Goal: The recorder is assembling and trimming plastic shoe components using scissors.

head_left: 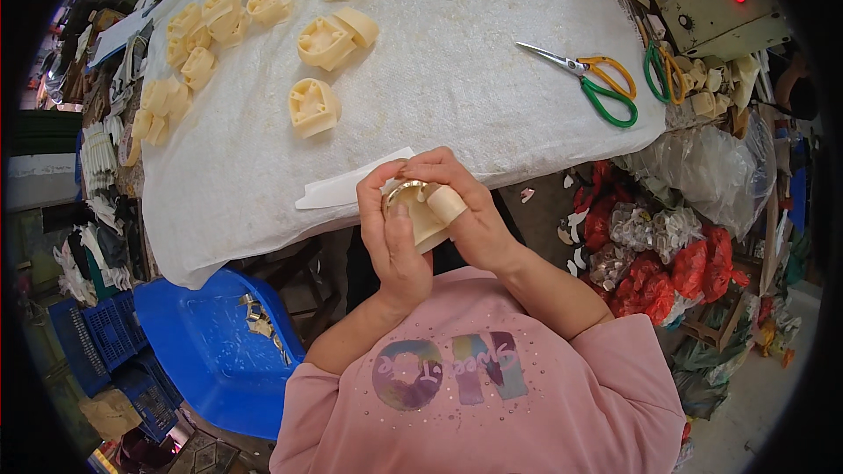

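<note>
Close to the table's near edge, my left hand (391,250) and my right hand (474,219) are both closed round a cream plastic housing (425,230). A shiny gold-coloured metal band (395,196) curves along the housing's upper rim. My left thumb presses inside the housing, while its fingers wrap the outer left side. A beige finger cover (446,203) sits on a digit of my right hand, over the housing's right side. Part of the housing is hidden behind my fingers. Just beyond my hands lies a white strip (342,190) on the table.
Similar cream housings (314,108) lie about the white-covered table (457,88), several grouped at the left and far side. Scissors with orange and green handles (597,88) rest at the right. A blue tub (211,369) with metal bands stands lower left; bagged parts (645,263) lie lower right.
</note>
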{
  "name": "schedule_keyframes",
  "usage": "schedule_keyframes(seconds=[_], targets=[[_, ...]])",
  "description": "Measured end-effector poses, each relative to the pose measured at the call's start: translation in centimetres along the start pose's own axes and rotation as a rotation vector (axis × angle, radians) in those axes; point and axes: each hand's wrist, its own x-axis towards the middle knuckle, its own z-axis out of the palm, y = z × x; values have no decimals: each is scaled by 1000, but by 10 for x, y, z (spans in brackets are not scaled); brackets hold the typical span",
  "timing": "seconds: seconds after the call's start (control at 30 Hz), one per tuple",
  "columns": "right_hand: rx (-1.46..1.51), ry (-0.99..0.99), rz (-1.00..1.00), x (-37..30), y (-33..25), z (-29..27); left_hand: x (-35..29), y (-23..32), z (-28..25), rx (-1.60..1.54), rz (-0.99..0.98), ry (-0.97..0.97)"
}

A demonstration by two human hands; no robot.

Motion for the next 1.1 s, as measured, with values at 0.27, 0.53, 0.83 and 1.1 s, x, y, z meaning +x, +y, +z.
schedule_keyframes(seconds=[0.27, 0.53, 0.83, 1.1], targets=[[230, -55, 361, 12, -15, -21, 9, 13, 5, -140, -208, -82], [208, -200, 467, 28, -23, -29, 5, 13, 10, -45, -173, -235], [-58, -95, 94, 4, -9, -16, 2, 10, 8, -28, -157, -79], [218, -59, 168, -9, -8, -4, 0, 6, 10, -97, -93, 21]])
